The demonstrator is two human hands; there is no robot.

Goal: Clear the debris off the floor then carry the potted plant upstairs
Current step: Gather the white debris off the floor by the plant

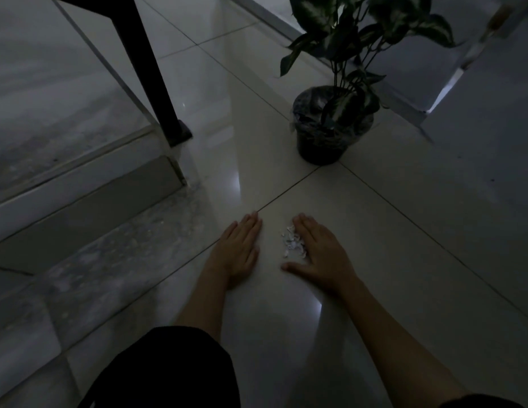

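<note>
Your left hand and right hand lie flat, holding nothing; sweep together, herding the debris into one pile.

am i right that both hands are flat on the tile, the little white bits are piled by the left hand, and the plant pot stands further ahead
Not quite. In the head view the white bits lie against the right hand, beside its fingers, not the left hand. Both hands are flat on the tile, and the plant pot stands further ahead.
</note>
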